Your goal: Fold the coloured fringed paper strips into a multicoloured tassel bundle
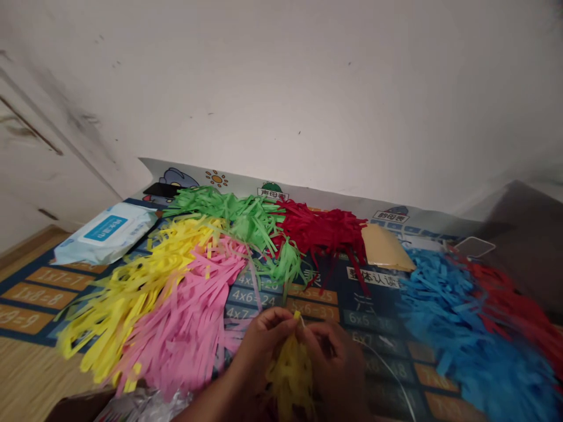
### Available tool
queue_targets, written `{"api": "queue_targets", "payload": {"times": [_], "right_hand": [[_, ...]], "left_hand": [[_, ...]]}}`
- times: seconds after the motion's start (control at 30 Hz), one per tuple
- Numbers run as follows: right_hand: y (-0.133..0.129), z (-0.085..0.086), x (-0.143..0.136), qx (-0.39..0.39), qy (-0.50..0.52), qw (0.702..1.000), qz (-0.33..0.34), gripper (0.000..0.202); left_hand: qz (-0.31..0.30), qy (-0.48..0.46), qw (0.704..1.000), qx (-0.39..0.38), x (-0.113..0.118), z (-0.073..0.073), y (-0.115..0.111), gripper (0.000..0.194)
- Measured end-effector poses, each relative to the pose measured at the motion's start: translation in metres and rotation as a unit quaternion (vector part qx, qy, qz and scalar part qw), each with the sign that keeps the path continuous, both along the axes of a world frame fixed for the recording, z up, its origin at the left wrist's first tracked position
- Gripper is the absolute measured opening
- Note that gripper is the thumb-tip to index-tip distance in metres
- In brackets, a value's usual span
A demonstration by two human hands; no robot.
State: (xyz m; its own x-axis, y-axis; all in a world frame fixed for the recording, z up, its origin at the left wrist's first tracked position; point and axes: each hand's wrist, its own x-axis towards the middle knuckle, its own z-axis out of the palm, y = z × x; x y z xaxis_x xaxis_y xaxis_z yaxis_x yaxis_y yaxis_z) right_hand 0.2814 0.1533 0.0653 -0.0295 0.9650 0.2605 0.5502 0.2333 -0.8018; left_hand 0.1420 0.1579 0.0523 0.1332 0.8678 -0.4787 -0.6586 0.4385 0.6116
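Between my two hands, at the bottom centre, hangs a yellow paper tassel (290, 375) with its narrow top pinched upward. My left hand (266, 340) is closed on the tassel's top from the left. My right hand (329, 357) is closed close beside it, its fingertips at the same top, where a thin white string (391, 372) runs out and down to the right. What exactly the right fingers grip, string or tassel, is partly hidden. Just beyond the hands lies a small green tassel (285, 264).
Paper-strip bundles lie around: yellow (176, 246), pink (189, 328), green (229, 208), dark red (323, 228), blue (479, 340) and red (510, 287). A wet-wipes pack (105, 234), black phone (162, 190) and tan envelope (387, 247) rest on the printed mat (26, 293), against the wall (285, 88).
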Motion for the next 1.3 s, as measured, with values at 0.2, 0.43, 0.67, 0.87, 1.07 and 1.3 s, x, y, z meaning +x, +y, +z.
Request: {"api": "queue_targets", "payload": {"times": [0.2,0.43,0.67,0.87,1.07,1.3], "right_hand": [[-0.001,0.000,-0.001,0.003,0.008,1.000,0.016,0.022],[0.002,-0.006,0.007,-0.059,0.005,0.996,0.060,0.023],[0.001,-0.011,0.016,-0.087,0.035,0.991,0.091,0.023],[-0.002,-0.013,0.033,-0.039,0.033,0.993,0.110,0.027],[-0.009,-0.012,0.049,0.054,-0.064,0.985,0.152,0.020],[-0.010,-0.003,0.037,0.057,-0.036,0.994,0.081,0.026]], "left_hand": [[0.003,0.014,1.000,-0.002,0.002,-0.001,-0.002,0.037],[-0.011,0.141,0.988,0.055,0.002,-0.002,-0.006,0.031],[-0.004,0.414,0.892,0.184,0.005,0.005,-0.016,0.017],[-0.033,0.456,0.861,0.225,0.016,0.002,-0.027,0.015],[-0.061,0.291,0.939,0.176,0.020,0.008,-0.025,0.028],[-0.061,0.321,0.930,0.169,0.021,0.018,-0.022,0.027]]}}
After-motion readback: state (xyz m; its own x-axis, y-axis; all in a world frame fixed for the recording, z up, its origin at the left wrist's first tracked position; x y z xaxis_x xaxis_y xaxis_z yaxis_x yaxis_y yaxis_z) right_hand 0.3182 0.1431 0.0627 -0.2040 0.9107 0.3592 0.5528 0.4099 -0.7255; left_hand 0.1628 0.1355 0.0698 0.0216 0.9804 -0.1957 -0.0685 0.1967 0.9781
